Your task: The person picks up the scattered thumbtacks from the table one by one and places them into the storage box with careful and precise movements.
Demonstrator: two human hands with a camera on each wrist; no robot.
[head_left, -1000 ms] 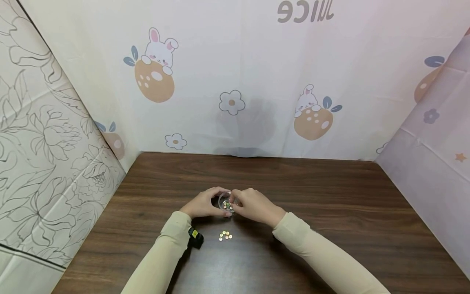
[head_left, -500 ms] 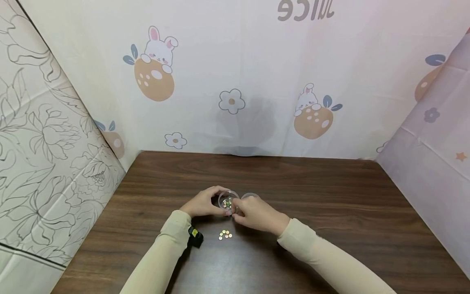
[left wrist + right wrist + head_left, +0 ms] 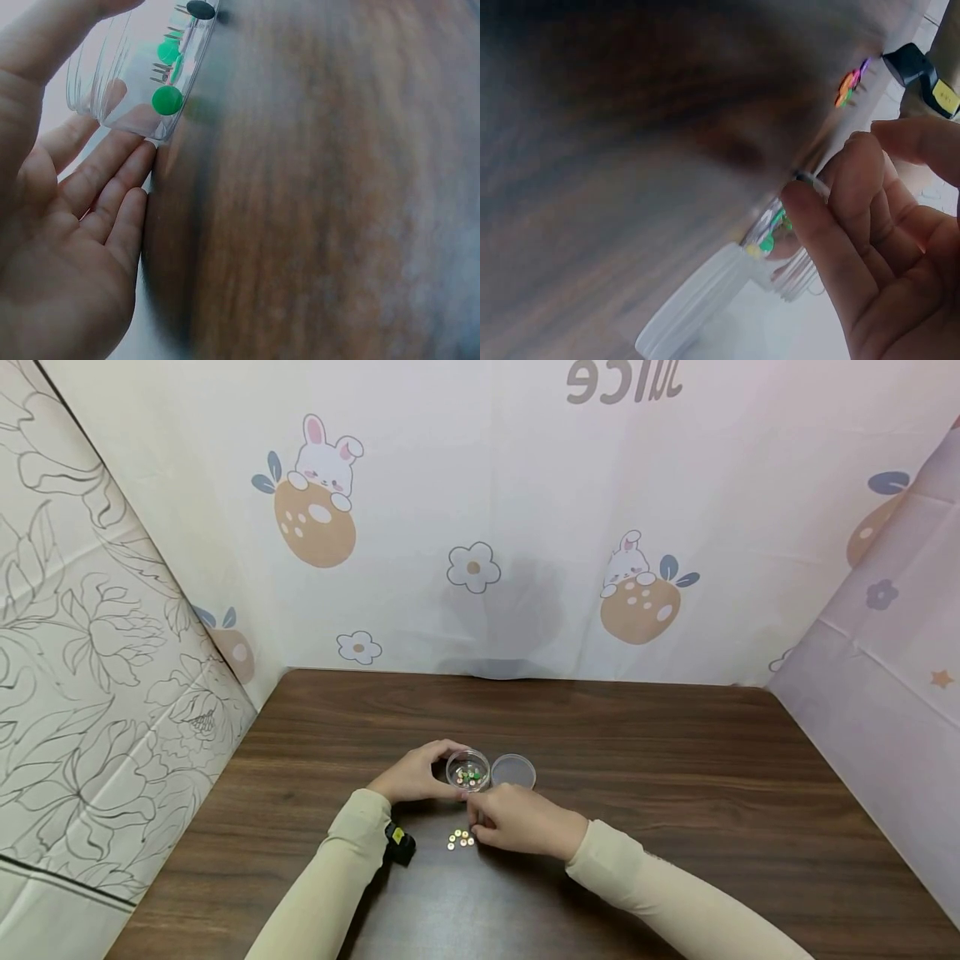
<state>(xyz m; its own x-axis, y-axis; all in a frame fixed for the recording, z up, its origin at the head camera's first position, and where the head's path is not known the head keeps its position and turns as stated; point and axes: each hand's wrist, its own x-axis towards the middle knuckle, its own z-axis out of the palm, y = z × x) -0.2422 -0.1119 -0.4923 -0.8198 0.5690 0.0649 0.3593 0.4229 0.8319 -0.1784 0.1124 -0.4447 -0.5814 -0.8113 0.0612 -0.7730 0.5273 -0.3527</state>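
Observation:
My left hand (image 3: 418, 774) grips a clear round plastic box (image 3: 454, 772), thumb and fingers around its sides. Several thumbtacks (image 3: 167, 100) lie inside, some with green heads and one black. The right hand (image 3: 527, 820) is just in front of the box, fingers curled in. At its fingertips in the right wrist view, it pinches a small dark thumbtack (image 3: 804, 177), mostly hidden. Left of this hand, a small group of thumbtacks (image 3: 464, 834) lies on the table. Their coloured heads (image 3: 847, 84) face down, points upward.
The round lid (image 3: 513, 772) lies flat beside the box on its right. A black strap device with a yellow label (image 3: 400, 843) sits at the left wrist. Dark wooden table (image 3: 675, 760); printed curtains (image 3: 420, 468) stand behind and at both sides.
My right hand has come out of the box and moved toward the front, near the loose thumbtacks, uncovering the lid. The left hand still holds the box in the same place.

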